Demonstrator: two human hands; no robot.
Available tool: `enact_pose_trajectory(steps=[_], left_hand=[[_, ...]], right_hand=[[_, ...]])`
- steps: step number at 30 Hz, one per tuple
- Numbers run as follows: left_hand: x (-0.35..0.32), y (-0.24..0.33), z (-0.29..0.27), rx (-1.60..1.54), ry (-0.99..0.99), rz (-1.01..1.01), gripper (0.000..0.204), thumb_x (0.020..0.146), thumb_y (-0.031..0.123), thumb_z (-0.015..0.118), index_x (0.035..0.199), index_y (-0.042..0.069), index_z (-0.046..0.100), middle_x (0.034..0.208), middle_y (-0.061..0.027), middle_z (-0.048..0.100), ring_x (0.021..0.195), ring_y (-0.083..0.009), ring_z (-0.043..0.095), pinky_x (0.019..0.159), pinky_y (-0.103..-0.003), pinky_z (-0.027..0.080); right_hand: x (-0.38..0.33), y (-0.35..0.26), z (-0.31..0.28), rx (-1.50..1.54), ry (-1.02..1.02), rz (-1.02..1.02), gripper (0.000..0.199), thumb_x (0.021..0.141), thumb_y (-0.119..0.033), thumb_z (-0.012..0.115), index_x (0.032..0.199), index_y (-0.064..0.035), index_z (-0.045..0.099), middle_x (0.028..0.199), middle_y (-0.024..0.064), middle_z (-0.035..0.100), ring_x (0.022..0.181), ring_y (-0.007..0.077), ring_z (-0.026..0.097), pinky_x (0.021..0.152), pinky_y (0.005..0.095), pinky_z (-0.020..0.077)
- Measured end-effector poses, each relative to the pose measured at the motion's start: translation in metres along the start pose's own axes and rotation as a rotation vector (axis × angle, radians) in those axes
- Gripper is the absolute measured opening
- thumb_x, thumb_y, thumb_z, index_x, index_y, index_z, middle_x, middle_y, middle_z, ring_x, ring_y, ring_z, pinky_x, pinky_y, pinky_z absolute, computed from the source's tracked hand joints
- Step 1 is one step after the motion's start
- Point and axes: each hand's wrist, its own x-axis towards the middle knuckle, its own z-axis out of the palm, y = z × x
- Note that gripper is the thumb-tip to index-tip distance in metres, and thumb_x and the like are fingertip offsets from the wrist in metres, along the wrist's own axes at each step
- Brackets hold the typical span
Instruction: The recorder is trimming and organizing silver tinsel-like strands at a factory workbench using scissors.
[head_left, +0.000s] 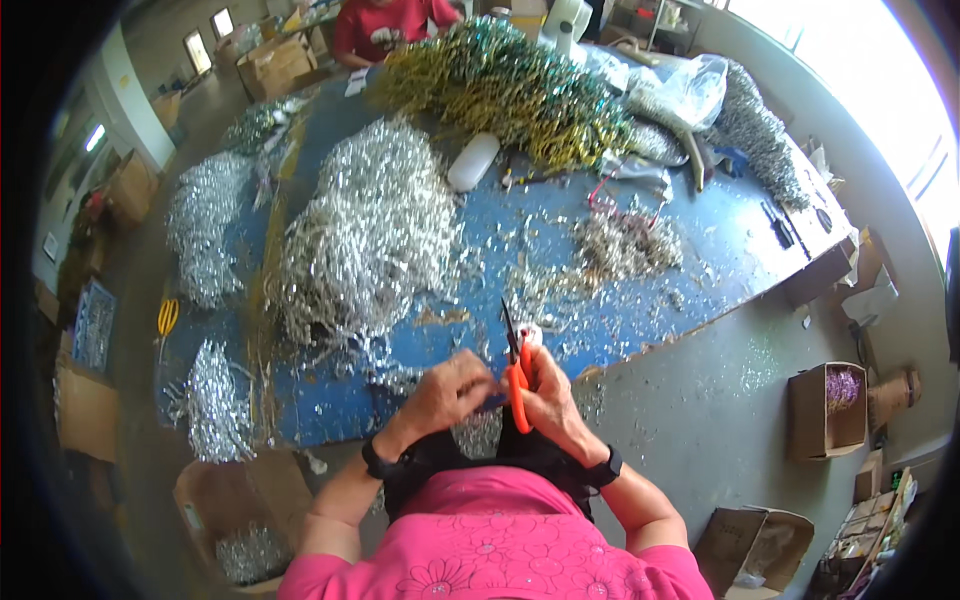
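Observation:
My right hand (552, 402) grips a pair of scissors (520, 400) by its orange handles, with the dark blades pointing away from me over the table's near edge. A small whitish and red thing shows by that hand's fingertips, too small to name. Just left of the scissors, my left hand (450, 392) is closed with its fingers curled. What it holds, if anything, is hidden. Beyond my hands, a large heap of silver tinsel (370, 220) lies on the blue table (335, 402), and cut silver scraps (625, 245) are scattered to its right.
Green and gold tinsel (510, 90) lies at the far side, near a person in red (385, 30). A white bottle-like object (473, 162) sits before it. Yellow-handled scissors (168, 318) and silver bundles (215, 405) lie at left. Cardboard boxes (720, 540) stand around the floor.

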Motion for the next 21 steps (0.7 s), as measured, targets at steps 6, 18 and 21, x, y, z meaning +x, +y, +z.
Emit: enact_pose_trajectory(steps=[6, 18, 21], left_hand=[[-0.006, 0.004, -0.005, -0.2, 0.065, -0.399, 0.009, 0.086, 0.009, 0.059, 0.089, 0.002, 0.063, 0.071, -0.0007, 0.059, 0.065, -0.0056, 0.051, 0.058, -0.024, 0.042], [0.0, 0.011, -0.007, -0.247, 0.251, -0.441, 0.008, 0.088, 0.01, 0.061, 0.09, 0.002, 0.062, 0.068, 0.0036, 0.056, 0.061, -0.0022, 0.046, 0.054, -0.021, 0.038], [-0.002, 0.01, -0.005, -0.27, 0.256, -0.441, 0.008, 0.088, 0.01, 0.061, 0.09, 0.003, 0.063, 0.068, 0.0054, 0.056, 0.06, -0.0006, 0.043, 0.053, -0.019, 0.035]], right_hand=[[-0.013, -0.022, -0.014, -0.051, -0.046, 0.055, 0.055, 0.076, -0.021, 0.076, 0.118, -0.0038, 0.045, 0.091, 0.0043, 0.053, 0.084, 0.0129, 0.051, 0.076, 0.0281, 0.0449], [-0.055, -0.055, -0.026, -0.605, -0.294, 0.172, 0.068, 0.068, -0.035, 0.077, 0.117, -0.0033, 0.042, 0.093, 0.0163, 0.055, 0.083, 0.0353, 0.057, 0.075, 0.0413, 0.0459], [-0.051, -0.05, -0.023, -0.664, -0.343, 0.227, 0.072, 0.067, -0.044, 0.078, 0.112, -0.0015, 0.043, 0.095, 0.0156, 0.055, 0.083, 0.032, 0.06, 0.073, 0.04, 0.0484]])
